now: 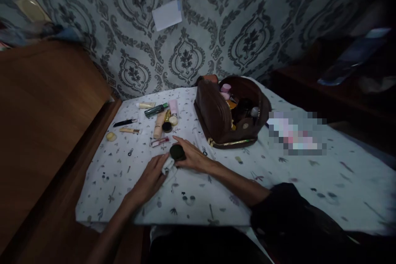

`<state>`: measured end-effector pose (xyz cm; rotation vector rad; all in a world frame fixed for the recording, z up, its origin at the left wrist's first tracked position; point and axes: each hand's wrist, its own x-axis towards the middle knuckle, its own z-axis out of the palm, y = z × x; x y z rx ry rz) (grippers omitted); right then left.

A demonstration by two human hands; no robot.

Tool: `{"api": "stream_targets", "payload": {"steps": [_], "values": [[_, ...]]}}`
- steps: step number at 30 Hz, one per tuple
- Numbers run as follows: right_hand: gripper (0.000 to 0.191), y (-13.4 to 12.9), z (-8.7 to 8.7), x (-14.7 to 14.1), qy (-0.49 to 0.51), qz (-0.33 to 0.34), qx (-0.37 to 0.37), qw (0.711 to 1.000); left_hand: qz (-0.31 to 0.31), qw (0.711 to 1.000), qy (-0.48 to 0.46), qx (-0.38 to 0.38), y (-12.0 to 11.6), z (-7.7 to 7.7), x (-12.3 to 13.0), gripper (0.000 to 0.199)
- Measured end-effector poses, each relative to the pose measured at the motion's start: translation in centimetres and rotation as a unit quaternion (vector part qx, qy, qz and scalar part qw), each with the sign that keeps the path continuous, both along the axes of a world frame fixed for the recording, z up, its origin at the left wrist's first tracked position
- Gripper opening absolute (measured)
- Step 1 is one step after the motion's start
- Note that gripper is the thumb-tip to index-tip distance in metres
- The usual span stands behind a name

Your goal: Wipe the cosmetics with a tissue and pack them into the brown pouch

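Note:
My right hand is wrapped round a small round jar with a dark lid. My left hand is closed on a crumpled white wipe, which touches the jar's left side. Just beyond my hands lie a pinkish-red slim tube, a beige tube, a small black-lidded jar and a cream-lidded jar. A dark green bottle and a pink tube lie behind them.
An open brown bag holding several cosmetics stands right of centre on the patterned white cloth. At the left are a black slim item, a yellowish tube and a round yellow item. Wooden furniture borders the left side.

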<state>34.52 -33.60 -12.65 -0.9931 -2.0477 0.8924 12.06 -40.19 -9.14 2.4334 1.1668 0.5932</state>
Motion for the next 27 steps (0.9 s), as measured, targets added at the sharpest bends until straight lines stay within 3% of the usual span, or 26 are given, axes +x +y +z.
{"api": "stream_targets", "payload": {"steps": [2,7,12,14,20,27], "values": [[0.095,0.1,-0.2,0.3,0.0,-0.005,0.008,1.0,0.011,1.0,0.0,0.023,-0.3,-0.3,-0.3,0.054],[0.053,0.3,-0.1,0.7,-0.004,-0.009,0.036,0.999,0.07,0.997,-0.036,0.0,0.3,0.4,-0.6,0.045],[0.049,0.0,0.9,0.5,-0.017,-0.004,0.045,0.999,0.179,0.983,-0.043,-0.006,1.7,2.3,1.1,0.033],[0.049,-0.1,1.1,0.5,-0.014,0.0,0.042,0.999,0.159,0.985,-0.039,0.055,2.1,2.3,2.3,0.027],[0.049,0.0,0.9,0.4,-0.002,-0.003,0.041,0.999,0.072,0.973,0.078,0.207,2.2,0.6,4.8,0.039],[0.037,0.0,1.5,0.5,-0.009,-0.007,0.037,0.999,0.03,0.965,0.144,0.218,3.5,1.4,5.1,0.04]]}}
